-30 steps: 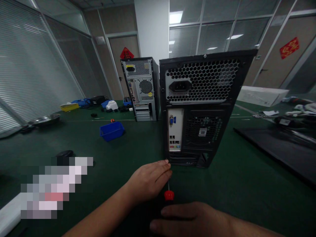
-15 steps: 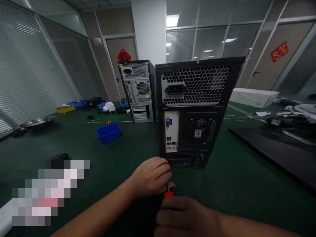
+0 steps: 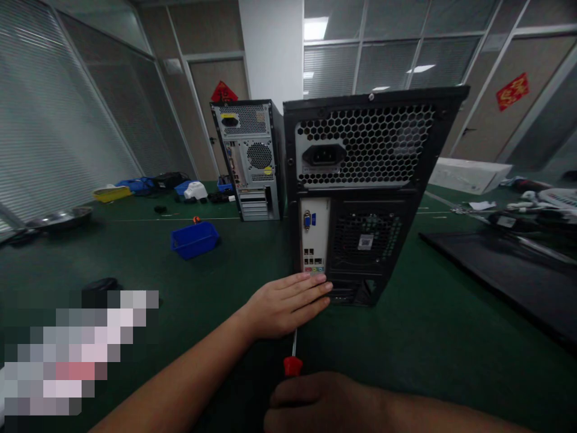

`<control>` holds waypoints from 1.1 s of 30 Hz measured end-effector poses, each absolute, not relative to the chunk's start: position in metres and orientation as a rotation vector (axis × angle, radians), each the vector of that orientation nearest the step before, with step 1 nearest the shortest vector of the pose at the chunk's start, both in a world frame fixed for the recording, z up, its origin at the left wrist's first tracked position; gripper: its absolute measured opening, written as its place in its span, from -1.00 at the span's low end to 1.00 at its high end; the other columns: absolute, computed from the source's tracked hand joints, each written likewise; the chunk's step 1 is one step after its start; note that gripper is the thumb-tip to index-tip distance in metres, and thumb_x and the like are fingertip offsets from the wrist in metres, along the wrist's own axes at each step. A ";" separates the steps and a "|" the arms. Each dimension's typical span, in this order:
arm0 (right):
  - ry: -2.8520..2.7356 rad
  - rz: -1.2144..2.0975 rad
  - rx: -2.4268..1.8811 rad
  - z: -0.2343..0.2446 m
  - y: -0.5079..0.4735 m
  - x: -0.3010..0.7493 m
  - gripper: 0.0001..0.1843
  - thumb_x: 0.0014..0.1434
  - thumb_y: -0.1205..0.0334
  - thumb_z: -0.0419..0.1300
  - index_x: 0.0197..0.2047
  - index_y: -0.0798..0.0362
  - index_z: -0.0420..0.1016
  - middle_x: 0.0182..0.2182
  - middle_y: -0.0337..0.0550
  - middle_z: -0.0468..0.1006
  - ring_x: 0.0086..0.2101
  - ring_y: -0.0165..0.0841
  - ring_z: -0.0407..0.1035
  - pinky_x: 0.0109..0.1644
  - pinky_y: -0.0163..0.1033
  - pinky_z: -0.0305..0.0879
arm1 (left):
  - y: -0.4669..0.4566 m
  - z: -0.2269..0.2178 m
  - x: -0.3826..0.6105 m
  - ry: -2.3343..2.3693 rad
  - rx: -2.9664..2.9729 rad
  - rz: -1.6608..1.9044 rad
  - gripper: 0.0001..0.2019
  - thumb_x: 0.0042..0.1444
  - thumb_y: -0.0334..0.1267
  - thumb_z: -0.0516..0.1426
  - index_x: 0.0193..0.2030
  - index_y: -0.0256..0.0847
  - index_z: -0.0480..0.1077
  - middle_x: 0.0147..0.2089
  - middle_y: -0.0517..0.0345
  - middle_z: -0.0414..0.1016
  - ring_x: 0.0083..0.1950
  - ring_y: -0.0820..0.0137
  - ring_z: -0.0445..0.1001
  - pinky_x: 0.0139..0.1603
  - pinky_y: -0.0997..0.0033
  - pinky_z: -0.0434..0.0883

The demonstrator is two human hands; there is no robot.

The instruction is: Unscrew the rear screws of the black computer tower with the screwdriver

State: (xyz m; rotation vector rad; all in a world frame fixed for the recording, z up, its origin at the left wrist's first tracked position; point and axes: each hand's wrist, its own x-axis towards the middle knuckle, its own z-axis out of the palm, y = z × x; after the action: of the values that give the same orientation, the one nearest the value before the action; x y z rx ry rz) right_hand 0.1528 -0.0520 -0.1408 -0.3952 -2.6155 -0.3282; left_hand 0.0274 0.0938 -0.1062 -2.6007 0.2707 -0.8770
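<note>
A black computer tower (image 3: pixel 311 198) stands upright with its back panel toward me, showing a power socket, a blue video port and a fan grille. Flat against the lower left of that panel lies my left hand (image 3: pixel 288 304), its fingers stretched out just below the audio jacks. Closer to me, my right hand (image 3: pixel 324 403) is wrapped round the handle of a red screwdriver (image 3: pixel 293 365). The shaft points toward the tower and passes under my left hand, which hides the tip.
A second computer tower (image 3: pixel 255 162) stands behind on the left. Left of it is a blue bin (image 3: pixel 195 239); a metal bowl (image 3: pixel 63 218) lies farther left. On the right are a black panel (image 3: pixel 491 264) and a white box (image 3: pixel 469 174). The green table (image 3: pixel 216 294) carries everything.
My left hand has opened from its curled hold near the screwdriver shaft and now lies flat on the tower's back. My right hand and the screwdriver have shifted slightly left.
</note>
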 end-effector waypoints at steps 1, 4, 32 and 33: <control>-2.619 -0.315 -0.415 -0.135 -0.054 0.155 -0.76 0.52 0.18 0.03 -0.15 0.05 0.47 0.02 -0.32 0.51 -0.09 -0.60 0.38 0.12 -0.51 0.29 | 0.093 -0.106 0.026 0.251 -2.595 -0.881 -0.67 0.39 -0.38 0.07 0.25 -0.26 0.41 0.37 -0.01 0.40 0.48 0.26 0.24 0.51 0.18 0.25; -2.608 -0.273 -0.420 -0.130 -0.056 0.158 -0.80 0.50 0.23 0.05 0.03 0.06 0.46 0.12 -0.27 0.47 0.01 -0.57 0.38 0.21 -0.51 0.23 | 0.088 -0.108 0.026 0.194 -2.585 -0.915 -0.70 0.39 -0.36 0.09 0.20 -0.20 0.45 0.35 0.03 0.42 0.46 0.24 0.28 0.48 0.17 0.30; -2.281 -0.262 -0.314 -0.140 -0.043 0.136 -0.75 0.54 0.34 -0.10 -0.11 0.13 0.37 -0.31 -0.30 0.48 -0.30 -0.51 0.33 -0.08 -0.35 0.30 | 0.074 -0.105 0.030 0.064 -2.641 -0.921 -0.77 0.36 -0.35 0.08 0.06 -0.25 0.51 0.30 0.01 0.48 0.42 0.22 0.35 0.45 0.14 0.34; -2.273 -0.276 -0.317 -0.140 -0.042 0.136 -0.76 0.53 0.34 -0.08 -0.11 0.14 0.38 -0.31 -0.30 0.47 -0.29 -0.51 0.33 -0.06 -0.34 0.30 | 0.074 -0.104 0.030 0.061 -2.646 -0.921 -0.78 0.36 -0.35 0.08 0.04 -0.25 0.51 0.30 0.02 0.48 0.42 0.23 0.35 0.45 0.14 0.35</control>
State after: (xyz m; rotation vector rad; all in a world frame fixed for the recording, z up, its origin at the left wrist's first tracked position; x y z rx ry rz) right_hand 0.1355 -0.0425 -0.1396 -0.3167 -2.2731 -0.2763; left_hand 0.0299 0.0737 -0.1045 -2.6459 0.0607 -0.9210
